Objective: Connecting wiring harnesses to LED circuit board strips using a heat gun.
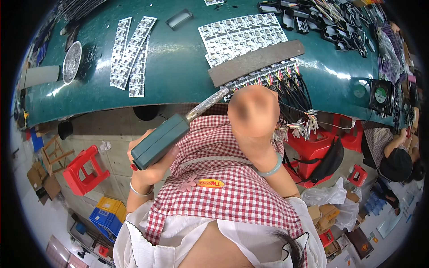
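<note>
My left hand (154, 172) is wrapped round the dark green body of a soldering gun (161, 141). Its stained metal barrel slants up and right, with the tip at the near edge of a row of circuit boards (286, 67). Right beside the tip is my right hand (254, 118), over the coloured wires (297, 91) that hang from that row; a blur covers its fingers, so what they hold does not show. A flat grey-brown bar (257, 62) lies across the boards. Beyond it, further white circuit board panels (243, 33) are spread on the green table (178, 67).
More board strips (134, 53) lie at the left, near a round metal dish (72, 62). A grey open case (179, 19) sits at the back. Black cases (333, 33) pile at the far right; a small fan (380, 94) stands by the right edge. Red stools (87, 170) flank me.
</note>
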Motion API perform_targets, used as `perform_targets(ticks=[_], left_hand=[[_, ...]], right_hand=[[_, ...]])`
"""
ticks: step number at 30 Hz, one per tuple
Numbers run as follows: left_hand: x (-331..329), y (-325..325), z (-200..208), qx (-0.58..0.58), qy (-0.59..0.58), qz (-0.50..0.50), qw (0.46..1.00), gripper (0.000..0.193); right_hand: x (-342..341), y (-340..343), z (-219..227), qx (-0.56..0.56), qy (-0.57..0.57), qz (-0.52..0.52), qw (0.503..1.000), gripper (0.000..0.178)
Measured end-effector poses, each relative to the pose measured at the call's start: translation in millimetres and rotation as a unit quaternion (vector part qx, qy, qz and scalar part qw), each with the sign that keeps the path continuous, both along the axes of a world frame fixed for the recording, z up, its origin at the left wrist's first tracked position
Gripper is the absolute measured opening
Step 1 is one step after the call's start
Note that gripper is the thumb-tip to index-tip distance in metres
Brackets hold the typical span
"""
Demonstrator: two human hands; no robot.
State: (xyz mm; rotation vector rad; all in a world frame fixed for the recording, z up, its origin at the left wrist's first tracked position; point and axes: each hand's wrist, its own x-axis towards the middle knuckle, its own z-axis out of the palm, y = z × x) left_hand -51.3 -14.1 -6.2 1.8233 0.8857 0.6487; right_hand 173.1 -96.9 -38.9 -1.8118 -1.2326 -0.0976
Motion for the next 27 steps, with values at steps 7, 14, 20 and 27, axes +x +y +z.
perform_targets(ticks=[7, 14, 20, 27], left_hand=[[1.1, 3.5, -0.2, -0.008, 0.004, -0.006, 1.0, 0.026], [2.8, 9.1, 2.0, 0.009, 0.017, -0.025, 1.0, 0.026], [8.9, 15.4, 10.0, 0.029, 0.019, -0.036, 0.999, 0.025], [5.2, 23.4, 14.7, 0.023, 0.02, -0.063, 0.998, 0.026]], right_hand=[[-1.5, 0.3, -3.4, 0.011, -0.009, -0.008, 1.0, 0.034], [-2.2, 1.6, -2.5, 0.01, -0.012, -0.009, 1.0, 0.032], [-2.9, 1.9, -1.8, 0.012, -0.012, -0.01, 1.0, 0.032], [-2.5, 2.0, -1.5, 0.01, -0.016, -0.011, 1.0, 0.03]])
